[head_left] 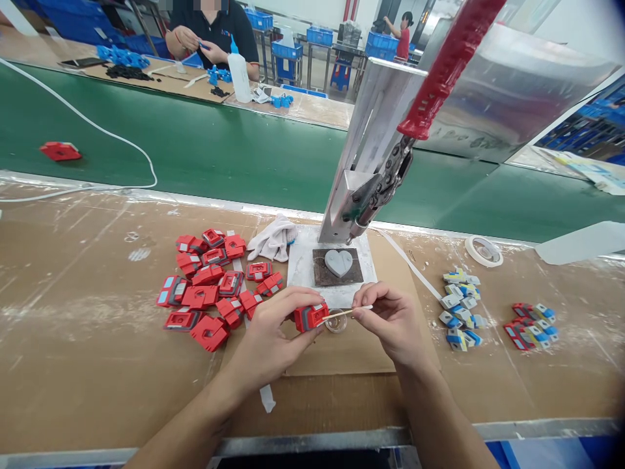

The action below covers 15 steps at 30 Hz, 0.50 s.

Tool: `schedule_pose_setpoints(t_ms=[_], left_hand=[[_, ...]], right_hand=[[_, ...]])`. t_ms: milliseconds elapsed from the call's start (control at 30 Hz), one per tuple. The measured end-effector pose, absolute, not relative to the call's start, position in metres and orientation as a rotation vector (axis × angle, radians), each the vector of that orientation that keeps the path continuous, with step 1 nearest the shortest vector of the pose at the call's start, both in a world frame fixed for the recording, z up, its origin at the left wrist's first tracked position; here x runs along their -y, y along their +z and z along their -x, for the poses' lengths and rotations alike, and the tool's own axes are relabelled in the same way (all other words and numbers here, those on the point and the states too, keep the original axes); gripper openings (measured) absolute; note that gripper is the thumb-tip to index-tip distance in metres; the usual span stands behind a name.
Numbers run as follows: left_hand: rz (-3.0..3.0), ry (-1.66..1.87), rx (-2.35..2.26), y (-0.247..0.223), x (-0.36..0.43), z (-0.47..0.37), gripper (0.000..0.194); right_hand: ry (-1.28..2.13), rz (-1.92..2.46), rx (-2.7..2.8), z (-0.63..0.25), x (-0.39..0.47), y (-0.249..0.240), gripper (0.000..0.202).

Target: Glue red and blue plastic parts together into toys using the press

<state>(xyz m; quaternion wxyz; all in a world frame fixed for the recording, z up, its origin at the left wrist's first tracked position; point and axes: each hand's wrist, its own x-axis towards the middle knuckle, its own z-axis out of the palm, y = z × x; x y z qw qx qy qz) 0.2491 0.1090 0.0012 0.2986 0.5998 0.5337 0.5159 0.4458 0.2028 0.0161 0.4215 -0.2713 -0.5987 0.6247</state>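
Between the thumb and fingers of my left hand (pixel 276 326) is a red toy car part (pixel 311 317) with a grey band. My right hand (pixel 390 318) pinches a thin cotton swab (pixel 347 312), whose left end reaches the red part's right side. Below the swab, a small clear dish (pixel 336 322) stands on a cardboard sheet. Just beyond my hands, a grey heart-shaped block (pixel 338 262) sits on a dark plate under a metal toggle clamp press (pixel 378 185) with a red handle.
Several red parts (pixel 200 296) are piled left, beside a white cloth (pixel 273 238). To the right are blue-white-yellow parts (pixel 459 309), red-and-blue pieces (pixel 530 326) and a tape roll (pixel 483 251). Across the green belt (pixel 219 140), a person handles a small blue piece.
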Motion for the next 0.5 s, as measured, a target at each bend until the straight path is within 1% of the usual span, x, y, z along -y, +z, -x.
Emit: schedule_pose_setpoints(t_ms=[300,433,500], left_hand=[[-1.625,1.354,-1.444,0.004,-0.109,-0.246,0.024],[-1.620,1.356,-1.453,0.006,-0.109,-0.244,0.024],[-1.616,1.358,-1.457,0.007,-0.109,-0.243,0.023]], right_hand=[[1.450,0.704,1.595,-0.447,-0.201,0.016,0.017],[1.348,0.577,1.654,-0.465,-0.208,0.024,0.018],[1.297,0.506,1.833,-0.477,-0.214,0.028,0.019]])
